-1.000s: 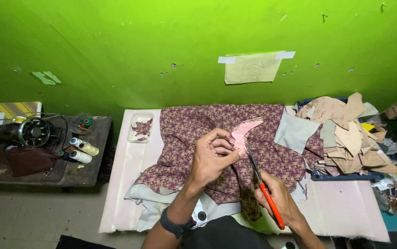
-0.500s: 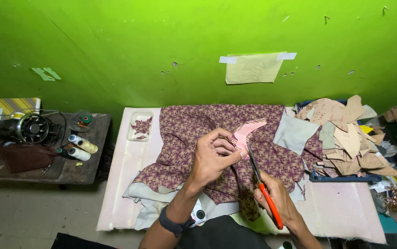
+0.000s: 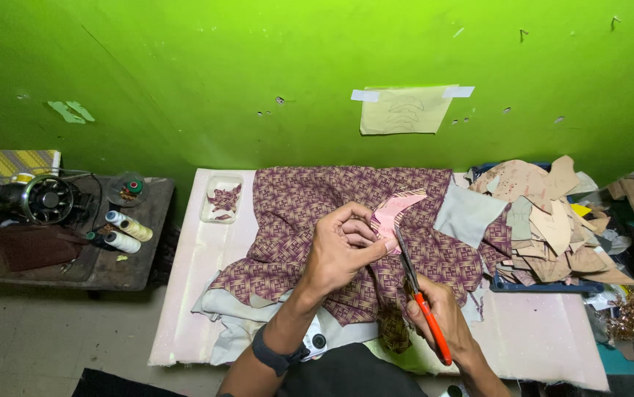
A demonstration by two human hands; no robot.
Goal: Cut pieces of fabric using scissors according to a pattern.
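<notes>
A: What do the hands hold?

B: The left hand (image 3: 343,250) pinches a pink curved paper pattern piece (image 3: 394,213) against a maroon cloth printed with a cream lattice (image 3: 317,206), its grip clenched on both. The right hand (image 3: 438,316) is closed around orange-handled scissors (image 3: 420,305), blades pointing to twelve o'clock and meeting the pattern's lower edge.

A: Where does the cloth lie?

B: Spread across a pale pink padded desk (image 3: 545,338), with pale grey lining (image 3: 225,309) under it at seven o'clock.

A: What surrounds it?

B: At three o'clock, a heap of tan and brown card pattern pieces (image 3: 552,220); a grey cloth patch (image 3: 468,213) sits just beside the pink piece. At ten o'clock, a small clear tray of scraps (image 3: 223,198). Far off at nine o'clock, a dark side table (image 3: 140,257) carries a black sewing machine (image 3: 37,198) and thread spools (image 3: 126,231). A taped paper sketch (image 3: 405,109) hangs on the green wall (image 3: 221,73) at twelve.

A: How should the cut go?

B: I judge it goes best with the pinch kept close to the blades, the cloth flat, and short snips following the pattern's curve.
</notes>
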